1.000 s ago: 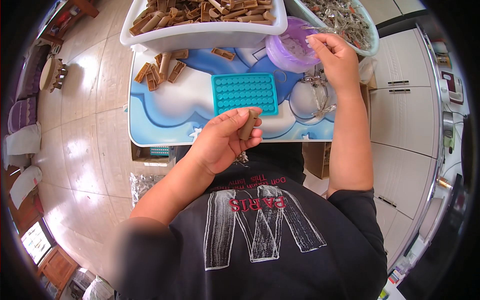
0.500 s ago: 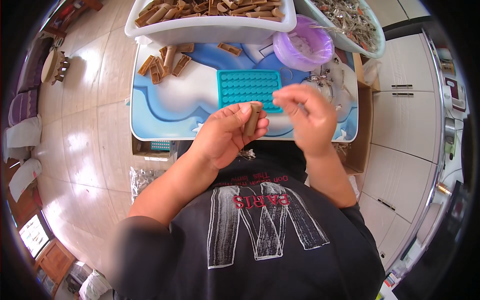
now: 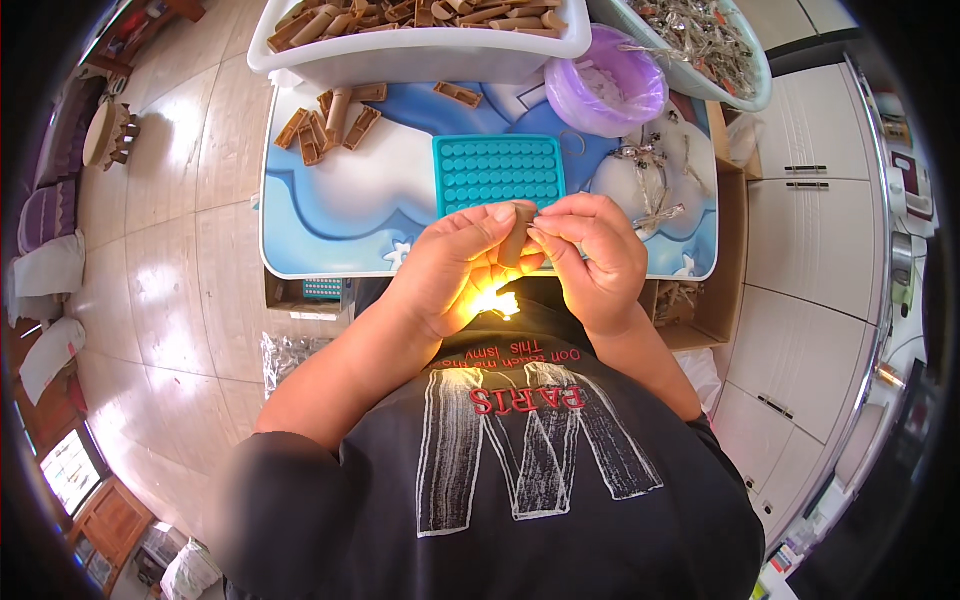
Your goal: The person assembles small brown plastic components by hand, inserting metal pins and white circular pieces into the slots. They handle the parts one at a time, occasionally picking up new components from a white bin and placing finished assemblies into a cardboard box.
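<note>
My left hand is closed around a small brown cylinder, held upright over the near edge of the table. My right hand pinches at the cylinder's right side near its top; whatever lies between the fingertips is too small to make out. Just under my left hand a bundle of tiny lights glows bright yellow, lighting the palm and my black shirt. Whether it is joined to the cylinder is hidden. Directly beyond my hands lies a teal tray with rows of round shapes.
Brown half-shells lie at the table's far left. Behind stands a white bin full of similar pieces. A purple lined bowl and a pale basket of wired bundles stand far right. Loose wire bundles lie below them.
My right hand has come left and down to the cylinder, its fingers now at the side. The lights under my left hand, dark before, are now lit.
</note>
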Demonstrator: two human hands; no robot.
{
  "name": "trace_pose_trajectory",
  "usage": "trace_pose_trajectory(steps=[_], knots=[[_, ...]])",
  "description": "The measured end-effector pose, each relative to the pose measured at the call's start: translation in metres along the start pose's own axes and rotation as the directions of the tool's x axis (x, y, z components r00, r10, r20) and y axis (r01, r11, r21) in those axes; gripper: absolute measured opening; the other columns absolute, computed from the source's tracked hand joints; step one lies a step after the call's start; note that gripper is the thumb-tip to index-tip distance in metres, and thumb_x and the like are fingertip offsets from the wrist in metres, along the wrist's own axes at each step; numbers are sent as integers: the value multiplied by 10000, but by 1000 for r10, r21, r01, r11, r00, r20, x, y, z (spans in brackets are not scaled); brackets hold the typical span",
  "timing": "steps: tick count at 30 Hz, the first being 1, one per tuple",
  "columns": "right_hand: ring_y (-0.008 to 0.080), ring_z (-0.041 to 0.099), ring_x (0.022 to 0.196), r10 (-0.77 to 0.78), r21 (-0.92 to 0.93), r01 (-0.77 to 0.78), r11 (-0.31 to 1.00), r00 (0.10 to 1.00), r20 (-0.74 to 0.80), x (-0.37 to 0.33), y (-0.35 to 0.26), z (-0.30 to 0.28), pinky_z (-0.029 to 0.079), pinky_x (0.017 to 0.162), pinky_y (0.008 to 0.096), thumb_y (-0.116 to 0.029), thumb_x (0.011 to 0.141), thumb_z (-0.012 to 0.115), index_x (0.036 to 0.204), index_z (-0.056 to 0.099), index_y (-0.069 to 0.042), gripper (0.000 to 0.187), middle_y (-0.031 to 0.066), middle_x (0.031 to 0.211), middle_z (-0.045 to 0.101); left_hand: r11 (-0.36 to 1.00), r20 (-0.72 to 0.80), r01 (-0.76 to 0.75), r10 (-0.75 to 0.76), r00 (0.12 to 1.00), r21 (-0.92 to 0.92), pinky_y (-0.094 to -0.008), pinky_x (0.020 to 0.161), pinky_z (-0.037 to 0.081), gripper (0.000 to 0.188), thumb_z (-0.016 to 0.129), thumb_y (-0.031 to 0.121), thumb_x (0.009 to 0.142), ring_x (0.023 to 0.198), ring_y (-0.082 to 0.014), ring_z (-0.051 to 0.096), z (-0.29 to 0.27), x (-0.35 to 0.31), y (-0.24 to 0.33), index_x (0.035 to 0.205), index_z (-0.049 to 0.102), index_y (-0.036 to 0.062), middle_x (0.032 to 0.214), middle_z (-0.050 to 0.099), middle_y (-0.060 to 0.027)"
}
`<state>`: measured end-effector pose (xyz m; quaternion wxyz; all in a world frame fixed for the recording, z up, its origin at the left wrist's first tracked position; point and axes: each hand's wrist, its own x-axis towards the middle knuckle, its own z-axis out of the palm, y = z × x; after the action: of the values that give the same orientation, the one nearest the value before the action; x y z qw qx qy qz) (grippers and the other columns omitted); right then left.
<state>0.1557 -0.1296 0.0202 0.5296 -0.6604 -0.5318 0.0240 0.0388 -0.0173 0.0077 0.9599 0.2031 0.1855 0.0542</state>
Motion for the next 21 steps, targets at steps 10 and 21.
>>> trace_pose_trajectory(steps=[10, 21], knots=[[240, 609, 692, -8, -8, 8, 1000, 999, -32, 0, 0, 2, 493, 592, 305, 32, 705, 692, 850, 616, -2, 167, 115, 821, 618, 1000, -29, -14, 14, 999, 1, -348, 921, 439, 336, 457, 246, 957, 918, -180, 583, 1, 0, -1, 1104, 537, -45, 917, 585, -71], [245, 605, 651, -99, -122, 99, 988, 995, 10, -2, 2, 1, 492, 558, 309, 34, 719, 666, 809, 597, 0, 118, 115, 784, 613, 999, 63, -15, 12, 998, 52, -295, 920, 444, 281, 496, 260, 944, 875, -98, 561, 3, -1, -3, 901, 602, 3, 844, 578, -5]])
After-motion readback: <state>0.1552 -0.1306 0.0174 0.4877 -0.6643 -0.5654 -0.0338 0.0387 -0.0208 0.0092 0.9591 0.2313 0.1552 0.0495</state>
